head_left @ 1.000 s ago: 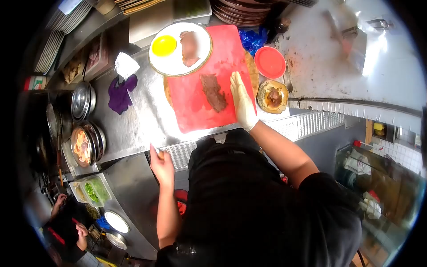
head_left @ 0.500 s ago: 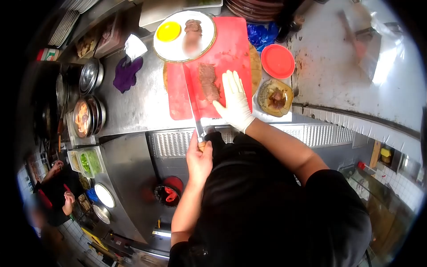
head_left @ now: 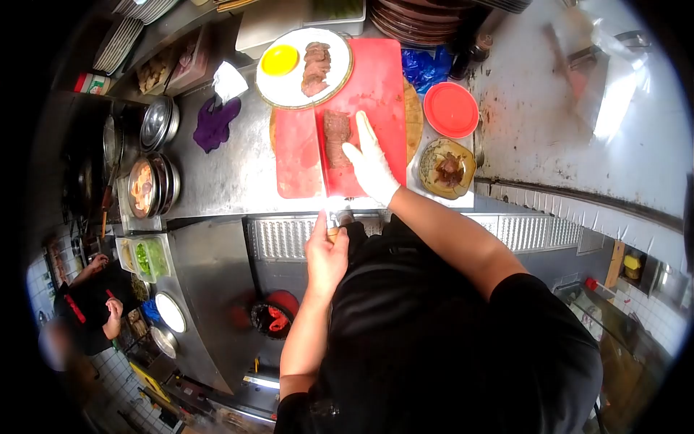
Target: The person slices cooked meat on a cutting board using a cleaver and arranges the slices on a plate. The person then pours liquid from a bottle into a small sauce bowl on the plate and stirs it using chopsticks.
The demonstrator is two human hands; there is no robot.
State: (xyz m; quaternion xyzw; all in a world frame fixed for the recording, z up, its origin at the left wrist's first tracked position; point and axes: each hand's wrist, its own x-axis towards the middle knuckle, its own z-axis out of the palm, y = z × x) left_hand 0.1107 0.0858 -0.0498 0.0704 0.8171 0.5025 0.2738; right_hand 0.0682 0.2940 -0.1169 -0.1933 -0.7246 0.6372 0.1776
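My left hand [head_left: 327, 257] is closed round the wooden handle of a long knife [head_left: 321, 155]. The blade points away from me over the red cutting board [head_left: 296, 170], along the left side of a sliced block of cooked meat [head_left: 337, 139]. On the meat's other side is my right hand [head_left: 373, 163] in a pale glove, turned on its edge with fingers stretched out and thumb at the meat. Beyond the knife tip, a white plate [head_left: 278, 90] overlaps the board; it carries meat slices [head_left: 316, 69] and a small yellow dish [head_left: 280, 60].
Right of the board are a red plate [head_left: 451, 110] and a glass bowl [head_left: 447, 169] with meat scraps. A purple cloth [head_left: 215, 124] lies on the steel counter [head_left: 246, 166], near stacked metal bowls [head_left: 157, 123]. A co-worker's hand [head_left: 114, 309] shows at lower left.
My right hand has turned from flat onto its edge and come in against the meat, which sits straighter. The knife has swung more upright and closer to the meat's left side.
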